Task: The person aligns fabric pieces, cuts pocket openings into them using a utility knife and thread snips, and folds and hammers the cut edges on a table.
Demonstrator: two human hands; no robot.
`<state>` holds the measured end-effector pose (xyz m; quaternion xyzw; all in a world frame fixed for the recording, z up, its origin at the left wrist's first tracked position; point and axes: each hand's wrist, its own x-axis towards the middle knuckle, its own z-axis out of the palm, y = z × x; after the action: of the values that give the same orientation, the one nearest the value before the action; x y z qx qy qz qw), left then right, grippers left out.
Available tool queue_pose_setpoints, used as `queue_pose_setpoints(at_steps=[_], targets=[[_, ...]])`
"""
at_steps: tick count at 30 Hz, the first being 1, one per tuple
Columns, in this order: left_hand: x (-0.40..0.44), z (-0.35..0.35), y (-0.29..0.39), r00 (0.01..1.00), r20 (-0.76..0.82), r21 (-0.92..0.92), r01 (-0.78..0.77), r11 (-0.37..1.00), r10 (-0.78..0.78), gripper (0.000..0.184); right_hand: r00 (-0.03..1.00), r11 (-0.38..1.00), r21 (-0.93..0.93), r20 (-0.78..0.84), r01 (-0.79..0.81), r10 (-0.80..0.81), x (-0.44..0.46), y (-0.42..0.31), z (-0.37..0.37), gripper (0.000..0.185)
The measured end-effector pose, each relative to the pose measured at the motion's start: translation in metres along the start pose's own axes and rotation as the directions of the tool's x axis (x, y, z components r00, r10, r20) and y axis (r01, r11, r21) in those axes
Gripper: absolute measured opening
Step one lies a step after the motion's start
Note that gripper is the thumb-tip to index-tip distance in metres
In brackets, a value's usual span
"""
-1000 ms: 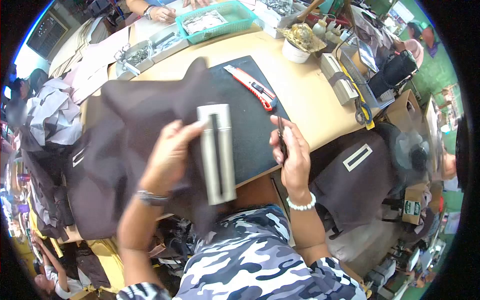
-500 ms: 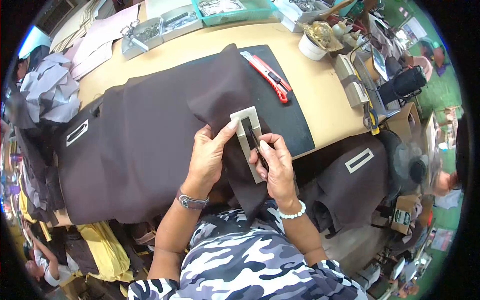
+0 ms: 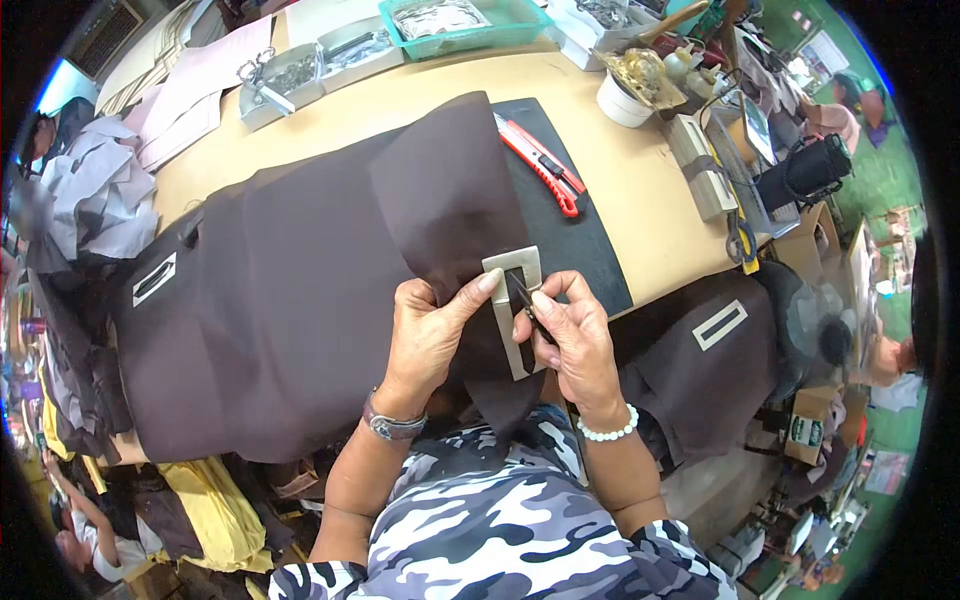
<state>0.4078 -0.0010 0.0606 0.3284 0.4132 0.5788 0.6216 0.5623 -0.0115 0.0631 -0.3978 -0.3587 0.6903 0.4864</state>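
My left hand (image 3: 430,335) pinches dark brown fabric (image 3: 300,290) at the edge of a pale rectangular frame (image 3: 507,335), thumb on top and fingers underneath. The frame borders a narrow dark slot in the cloth. In my right hand (image 3: 575,335) is a small dark pointed tool (image 3: 522,292), its tip at the upper part of the slot. My fingers hide most of it, so its exact kind does not show. A red utility knife (image 3: 540,165) lies beyond my hands on a black cutting mat (image 3: 590,240).
Another pale frame (image 3: 155,280) sits on the cloth at the left, and a third (image 3: 720,325) on fabric hanging at the right. Trays of small parts (image 3: 285,90), a teal bin (image 3: 400,35) and a white pot (image 3: 625,105) line the back. Scissors (image 3: 740,240) hang at the right edge.
Both hands have shifted right and slightly toward me, carrying the pale frame along. The fabric beyond it now lies flatter, and the red knife has slid a little.
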Motion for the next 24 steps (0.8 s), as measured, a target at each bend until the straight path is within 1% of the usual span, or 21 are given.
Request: queue_pose_setpoints(at_steps=[2,5,7,8,10,11,14,17,18,21,23,24], targets=[[0.000,0.000,0.001,1.000,-0.001,0.025,-0.021,0.999,0.021,0.012,1.000,1.000,-0.013,-0.001,0.005,-0.005,0.001,0.000,0.000,0.013],[-0.001,0.000,0.003,1.000,-0.002,0.050,-0.025,0.998,0.025,0.012,1.000,1.000,0.008,-0.007,-0.022,0.022,0.000,0.000,0.001,0.019],[-0.003,0.001,0.003,0.999,0.011,0.079,-0.031,0.996,0.031,0.013,1.000,1.000,-0.001,-0.022,-0.017,0.017,0.000,0.004,0.001,0.018],[-0.003,0.001,0.003,1.000,0.014,0.058,-0.021,0.998,0.021,0.014,0.999,1.000,-0.004,-0.031,-0.016,0.016,-0.001,0.005,0.002,0.017],[-0.002,0.001,0.001,1.000,0.026,0.020,0.002,1.000,-0.002,0.016,0.998,0.996,-0.087,-0.054,0.030,-0.034,-0.003,0.006,0.003,0.017],[-0.002,0.001,-0.002,1.000,-0.009,-0.016,-0.001,1.000,0.001,0.017,0.996,0.990,-0.127,-0.062,0.054,-0.063,-0.004,0.007,0.004,0.017],[-0.001,0.008,-0.011,0.991,-0.128,-0.113,-0.043,0.993,0.028,0.018,0.989,0.989,-0.126,-0.124,0.071,-0.087,-0.016,0.011,0.013,0.016],[-0.003,0.017,-0.013,0.981,-0.187,-0.173,-0.075,0.982,0.042,0.017,0.991,1.000,-0.002,-0.134,0.025,-0.025,-0.024,0.017,0.021,0.014],[-0.004,0.020,-0.014,0.979,-0.195,-0.154,-0.088,0.984,0.057,0.017,0.989,0.999,0.020,-0.146,0.029,-0.026,-0.024,0.022,0.021,0.014],[-0.011,0.025,-0.015,0.972,-0.209,-0.089,-0.131,0.987,0.110,0.016,0.981,0.996,0.008,-0.175,0.086,-0.083,-0.023,0.027,0.024,0.015],[-0.016,0.026,-0.017,0.970,-0.196,-0.041,-0.156,0.987,0.145,0.015,0.977,0.992,0.060,-0.190,0.113,-0.100,-0.020,0.025,0.026,0.015],[-0.017,0.027,-0.020,0.957,-0.214,-0.003,-0.202,0.979,0.197,0.014,0.975,0.988,0.085,-0.196,0.127,-0.108,-0.019,0.023,0.027,0.014]])
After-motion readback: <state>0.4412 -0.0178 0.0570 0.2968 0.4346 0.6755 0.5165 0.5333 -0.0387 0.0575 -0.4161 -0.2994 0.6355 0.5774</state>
